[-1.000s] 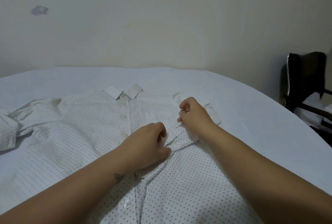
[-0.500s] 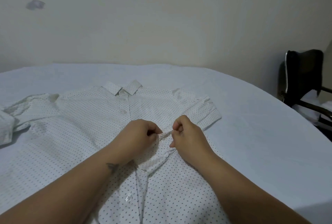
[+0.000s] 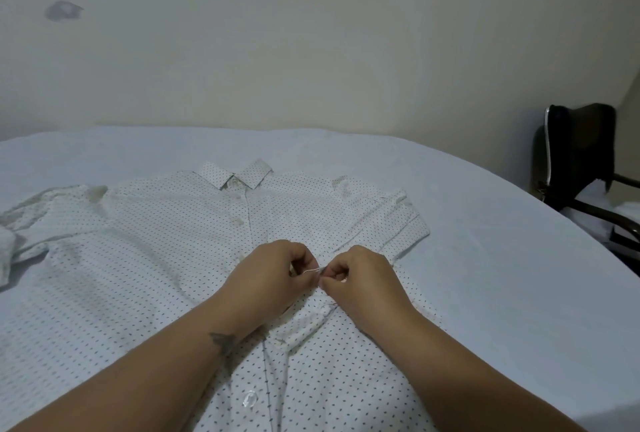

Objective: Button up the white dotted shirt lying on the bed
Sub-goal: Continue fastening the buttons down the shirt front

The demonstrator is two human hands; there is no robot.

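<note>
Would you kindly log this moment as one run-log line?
left hand: pinches placket | right hand: pinches placket | shirt: flat on bed, lower button undone

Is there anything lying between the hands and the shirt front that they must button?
Nothing visible. The left hand and right hand already pinch the placket edges of the dotted shirt at mid-chest. Only the shirt lies on the bed there.

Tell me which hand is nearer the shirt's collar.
Left, though only slightly. The left hand sits almost straight below the collar, pinching the placket; the right hand pinches it further right, off toward the folded sleeve.
</note>
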